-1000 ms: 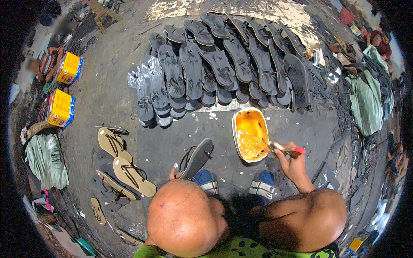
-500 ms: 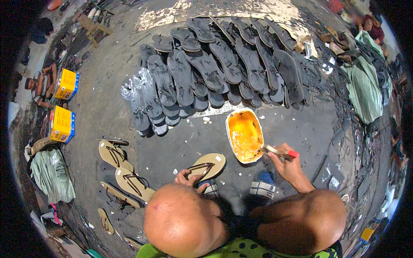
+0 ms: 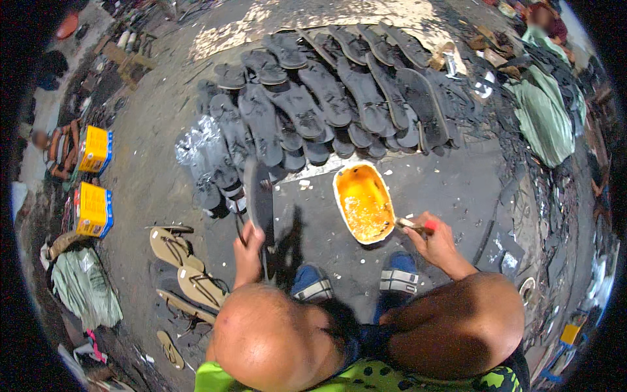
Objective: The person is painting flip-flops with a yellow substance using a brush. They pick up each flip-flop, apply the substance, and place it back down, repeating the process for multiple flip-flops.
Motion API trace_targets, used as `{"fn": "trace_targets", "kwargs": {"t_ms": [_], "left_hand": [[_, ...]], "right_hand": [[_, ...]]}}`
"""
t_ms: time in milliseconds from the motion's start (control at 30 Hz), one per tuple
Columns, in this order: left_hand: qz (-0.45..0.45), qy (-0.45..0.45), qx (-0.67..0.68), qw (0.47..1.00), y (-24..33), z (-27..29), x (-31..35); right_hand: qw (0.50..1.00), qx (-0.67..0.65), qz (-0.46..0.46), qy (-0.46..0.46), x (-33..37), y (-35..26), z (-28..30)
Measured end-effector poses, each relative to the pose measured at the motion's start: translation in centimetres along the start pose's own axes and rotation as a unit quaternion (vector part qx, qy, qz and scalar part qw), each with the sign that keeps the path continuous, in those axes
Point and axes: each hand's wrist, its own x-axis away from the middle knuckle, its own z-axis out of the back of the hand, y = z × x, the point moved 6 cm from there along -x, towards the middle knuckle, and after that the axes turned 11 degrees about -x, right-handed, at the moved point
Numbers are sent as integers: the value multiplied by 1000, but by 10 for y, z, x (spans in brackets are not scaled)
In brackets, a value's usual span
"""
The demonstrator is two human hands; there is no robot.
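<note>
My left hand (image 3: 248,247) grips a flip-flop (image 3: 260,199) stood up on its edge. The sandal's dark sole side faces right, and a strap shows on its left. Between the fingers of my right hand (image 3: 436,245) is a brush (image 3: 409,223) with a red-ended handle. The tip of that brush touches the near right rim of a white tub (image 3: 337,199) smeared inside with glossy yellow-orange paste (image 3: 361,204). Several beige flip-flops (image 3: 201,286) with dark straps lie left of my left hand.
Rows of dark soles (image 3: 313,108) cover the ground ahead. Two yellow boxes (image 3: 93,210) stand at left, with a greenish sack (image 3: 85,287) nearer. Another such sack (image 3: 542,117) lies at right. People sit at far left and far right. My blue-slippered feet (image 3: 398,271) are close by.
My left hand has lifted the flip-flop off the ground and turned it on edge, moving left and away from me. My right hand keeps the brush at the tub's rim.
</note>
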Motion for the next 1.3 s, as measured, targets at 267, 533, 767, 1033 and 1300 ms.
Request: {"fn": "trace_targets", "kwargs": {"t_ms": [267,533,767,1033,1300], "left_hand": [[-98,-121,347,925,167,-101,-73],[-97,-84,333,934,148,-150,-69],[-98,-84,327,936,165,-152,-40],[-79,-148,375,912,171,-158,-35],[-133,-102,372,913,155,-148,-40]], "right_hand": [[840,-532,-13,103,-59,-99,34],[719,-683,104,76,-63,-154,18],[913,-348,132,165,-90,-135,24],[880,-330,303,156,-78,-158,32],[846,-444,279,94,-50,-156,21]]}}
